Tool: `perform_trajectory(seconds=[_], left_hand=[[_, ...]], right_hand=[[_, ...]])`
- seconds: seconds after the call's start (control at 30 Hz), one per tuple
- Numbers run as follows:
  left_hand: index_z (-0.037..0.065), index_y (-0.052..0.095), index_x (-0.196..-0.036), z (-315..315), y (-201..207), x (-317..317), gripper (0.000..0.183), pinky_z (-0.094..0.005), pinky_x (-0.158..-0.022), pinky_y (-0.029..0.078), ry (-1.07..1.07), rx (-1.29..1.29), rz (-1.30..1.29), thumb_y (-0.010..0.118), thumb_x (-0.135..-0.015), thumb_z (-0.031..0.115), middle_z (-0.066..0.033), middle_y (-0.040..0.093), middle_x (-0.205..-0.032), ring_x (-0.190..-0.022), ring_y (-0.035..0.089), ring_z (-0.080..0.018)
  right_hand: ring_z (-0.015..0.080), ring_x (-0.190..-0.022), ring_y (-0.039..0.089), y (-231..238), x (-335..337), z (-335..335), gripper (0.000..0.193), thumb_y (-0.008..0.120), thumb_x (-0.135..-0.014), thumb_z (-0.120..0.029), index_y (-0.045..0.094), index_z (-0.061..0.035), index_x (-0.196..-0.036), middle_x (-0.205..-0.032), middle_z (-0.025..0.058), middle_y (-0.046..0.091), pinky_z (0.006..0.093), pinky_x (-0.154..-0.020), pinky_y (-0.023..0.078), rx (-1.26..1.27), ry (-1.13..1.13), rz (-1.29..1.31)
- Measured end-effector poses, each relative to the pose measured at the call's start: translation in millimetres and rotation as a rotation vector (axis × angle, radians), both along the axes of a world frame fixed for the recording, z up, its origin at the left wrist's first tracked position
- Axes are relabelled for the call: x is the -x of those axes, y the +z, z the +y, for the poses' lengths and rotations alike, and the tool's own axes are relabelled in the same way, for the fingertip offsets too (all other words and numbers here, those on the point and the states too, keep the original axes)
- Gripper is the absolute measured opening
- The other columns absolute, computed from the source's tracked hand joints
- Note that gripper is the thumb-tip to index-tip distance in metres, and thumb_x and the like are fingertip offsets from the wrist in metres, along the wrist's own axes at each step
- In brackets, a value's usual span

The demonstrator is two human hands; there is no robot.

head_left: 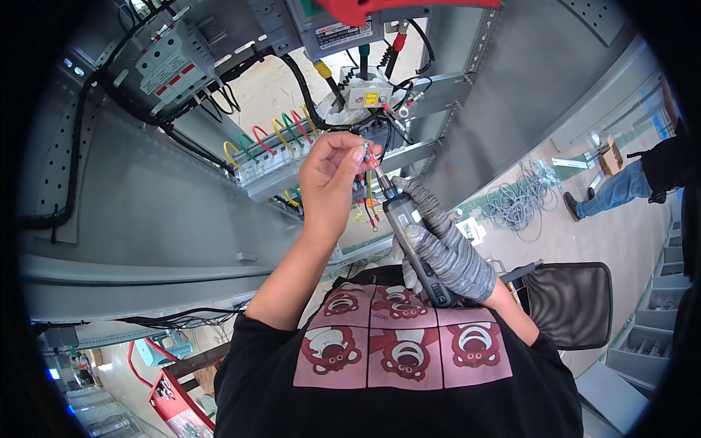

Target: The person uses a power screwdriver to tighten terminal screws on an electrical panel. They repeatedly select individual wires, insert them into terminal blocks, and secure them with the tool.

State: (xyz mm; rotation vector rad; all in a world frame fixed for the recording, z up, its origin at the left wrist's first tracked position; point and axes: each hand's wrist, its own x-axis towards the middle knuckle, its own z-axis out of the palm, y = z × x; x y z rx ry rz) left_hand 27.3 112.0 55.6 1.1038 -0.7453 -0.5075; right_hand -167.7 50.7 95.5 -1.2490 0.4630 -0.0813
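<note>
My right hand (458, 257), in a grey knitted glove, wraps round a dark grey electric screwdriver (410, 239). Its bit points up and away from me, toward the fingertips of my bare left hand (334, 169). Thumb and fingers of that hand pinch a small silvery piece at the bit's end, too small to name for sure. Some red shows close to the bit tip. Behind the left hand runs a row of terminal blocks (266, 169) with yellow, green and red wire loops. Loose wires with red ring ends (374, 225) hang below the hands.
Metal cabinet walls rise at left and right (504, 95). Circuit breakers (171, 69) sit at upper left, a grey device with a red part (343, 33) at top. On the right are a mesh chair (569, 305), coiled cable (520, 204) and another person's legs (617, 186).
</note>
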Motion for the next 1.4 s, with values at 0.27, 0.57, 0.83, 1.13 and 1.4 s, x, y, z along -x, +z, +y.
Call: perform_trajectory(seconds=[0.27, 0.57, 0.83, 1.13, 1.4], left_hand=[[-0.001, 0.059, -0.104, 0, -2, 4, 0.008, -0.0297, -0.080, 0.056, -0.014, 0.033, -0.064, 0.056, -0.098, 0.003, -0.0079, 0.064, -0.101, -0.096, 0.066, -0.0164], [-0.001, 0.060, -0.104, -3, 0, 9, 0.009, -0.0276, -0.079, 0.054, 0.053, 0.037, -0.157, 0.054, -0.097, 0.000, -0.0051, 0.061, -0.098, -0.088, 0.063, -0.0114], [0.000, 0.060, -0.107, 1, 10, -8, 0.016, -0.0286, -0.081, 0.051, 0.181, -0.154, -0.482, 0.060, -0.092, 0.002, -0.0099, 0.055, -0.113, -0.088, 0.062, -0.0168], [-0.001, 0.052, -0.109, -24, 47, -81, 0.035, -0.0263, -0.077, 0.048, 0.392, -0.042, -0.355, 0.073, -0.083, 0.010, -0.0086, 0.058, -0.094, -0.085, 0.058, -0.0137], [-0.002, 0.042, -0.138, -50, 12, -106, 0.087, -0.0379, -0.107, 0.038, 0.026, -0.170, -0.383, 0.082, -0.074, 0.042, -0.0160, 0.054, -0.130, -0.124, 0.051, -0.0254]], right_hand=[[0.0125, -0.094, 0.062, -9, -8, -3, 0.059, 0.051, -0.101, -0.019, 0.025, -0.0115, -0.153, -0.115, 0.0104, 0.057, 0.0254, -0.083, 0.052, -0.198, -0.034, -0.116], [0.0156, -0.112, 0.053, -17, -60, -20, 0.044, 0.049, -0.098, -0.008, 0.046, -0.0032, -0.141, -0.127, 0.0109, 0.056, 0.0287, -0.099, 0.043, 0.516, -0.224, -0.271], [0.0086, -0.088, 0.057, -12, -64, -26, 0.043, 0.042, -0.098, -0.002, 0.049, -0.0093, -0.139, -0.114, 0.0064, 0.059, 0.0241, -0.079, 0.050, 0.272, -0.210, -0.201], [0.0184, -0.121, 0.051, -23, -77, -39, 0.044, 0.044, -0.096, 0.000, 0.049, -0.0058, -0.140, -0.133, 0.0112, 0.055, 0.0314, -0.107, 0.038, 0.518, -0.238, -0.294], [0.0086, -0.088, 0.057, -10, -91, -48, 0.043, 0.046, -0.096, -0.001, 0.050, -0.0087, -0.138, -0.107, 0.0047, 0.062, 0.0206, -0.079, 0.049, 0.242, -0.245, -0.159]])
